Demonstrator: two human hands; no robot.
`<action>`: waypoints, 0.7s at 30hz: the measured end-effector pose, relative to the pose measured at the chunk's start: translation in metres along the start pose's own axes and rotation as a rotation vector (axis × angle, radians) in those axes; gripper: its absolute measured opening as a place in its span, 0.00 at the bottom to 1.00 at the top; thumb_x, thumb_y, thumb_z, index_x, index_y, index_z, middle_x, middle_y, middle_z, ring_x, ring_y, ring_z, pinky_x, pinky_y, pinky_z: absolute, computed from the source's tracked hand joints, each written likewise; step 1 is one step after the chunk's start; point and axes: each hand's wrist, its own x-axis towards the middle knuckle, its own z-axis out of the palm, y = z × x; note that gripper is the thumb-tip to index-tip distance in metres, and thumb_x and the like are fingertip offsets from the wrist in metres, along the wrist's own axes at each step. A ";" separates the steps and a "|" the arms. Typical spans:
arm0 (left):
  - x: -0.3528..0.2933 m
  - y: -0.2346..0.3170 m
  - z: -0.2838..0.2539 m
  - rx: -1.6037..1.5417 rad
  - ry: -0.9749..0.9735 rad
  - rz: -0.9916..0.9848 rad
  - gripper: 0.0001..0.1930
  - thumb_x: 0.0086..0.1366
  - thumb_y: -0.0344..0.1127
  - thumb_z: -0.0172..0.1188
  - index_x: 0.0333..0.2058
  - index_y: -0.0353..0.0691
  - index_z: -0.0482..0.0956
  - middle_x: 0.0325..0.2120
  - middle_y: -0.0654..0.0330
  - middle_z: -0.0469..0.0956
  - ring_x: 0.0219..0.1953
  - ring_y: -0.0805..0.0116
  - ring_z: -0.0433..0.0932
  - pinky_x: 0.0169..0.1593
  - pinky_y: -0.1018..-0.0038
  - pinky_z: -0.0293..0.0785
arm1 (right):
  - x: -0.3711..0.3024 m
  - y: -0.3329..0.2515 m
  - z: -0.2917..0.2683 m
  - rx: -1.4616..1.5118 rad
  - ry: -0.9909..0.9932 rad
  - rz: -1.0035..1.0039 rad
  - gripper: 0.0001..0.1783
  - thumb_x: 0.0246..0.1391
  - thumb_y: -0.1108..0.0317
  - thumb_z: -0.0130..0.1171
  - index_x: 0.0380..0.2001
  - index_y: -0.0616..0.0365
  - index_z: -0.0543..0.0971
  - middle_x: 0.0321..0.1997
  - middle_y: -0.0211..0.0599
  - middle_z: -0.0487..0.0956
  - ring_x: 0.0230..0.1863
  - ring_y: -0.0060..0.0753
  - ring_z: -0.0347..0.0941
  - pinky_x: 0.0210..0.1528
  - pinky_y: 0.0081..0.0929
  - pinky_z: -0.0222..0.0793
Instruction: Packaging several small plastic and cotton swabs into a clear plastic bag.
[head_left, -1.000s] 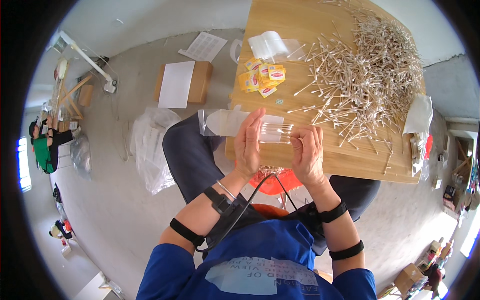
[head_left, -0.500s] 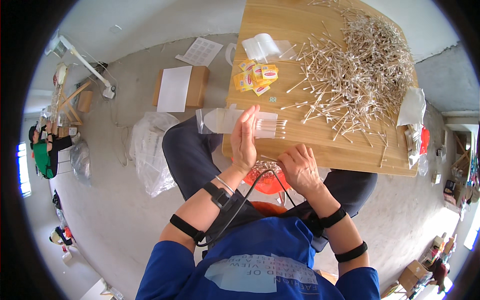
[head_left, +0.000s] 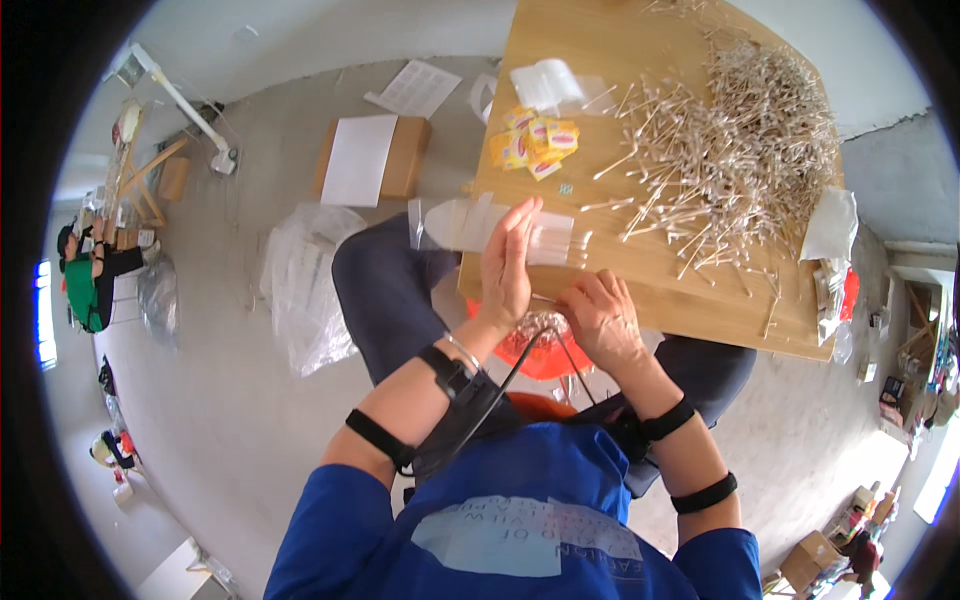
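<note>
My left hand (head_left: 508, 268) stands on its edge across a clear plastic sleeve (head_left: 455, 224) at the table's near left corner, fingers stretched out. Just right of it, a small row of cotton swabs (head_left: 552, 243) lies in or on the sleeve, white tips pointing right. Close to the table's front edge, my right hand (head_left: 600, 312) has its fingers pinched on a thin stick, apparently a cotton swab (head_left: 543, 298), that sticks out toward my left hand. Its fingertips are partly hidden. A large heap of loose cotton swabs (head_left: 765, 120) covers the table's right side.
Yellow-and-white packets (head_left: 540, 140) and folded clear plastic (head_left: 546, 84) lie on the wooden table (head_left: 600, 60). An orange-red bag (head_left: 545, 360) hangs below its front edge. A cardboard box (head_left: 407, 158) and crumpled plastic (head_left: 310, 285) are on the floor to the left. Another person (head_left: 88, 285) sits far left.
The view has shifted, so the table appears a little further right. Both hands keep about the same place by the sleeve; the right hand's stick now lies nearer the table edge.
</note>
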 end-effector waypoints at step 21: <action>0.005 -0.001 0.004 0.135 -0.007 0.099 0.26 0.75 0.48 0.41 0.59 0.31 0.65 0.57 0.49 0.69 0.61 0.62 0.66 0.65 0.68 0.57 | 0.039 0.011 0.009 -0.056 0.109 0.071 0.24 0.40 0.70 0.68 0.46 0.52 0.78 0.45 0.34 0.75 0.52 0.43 0.66 0.54 0.42 0.62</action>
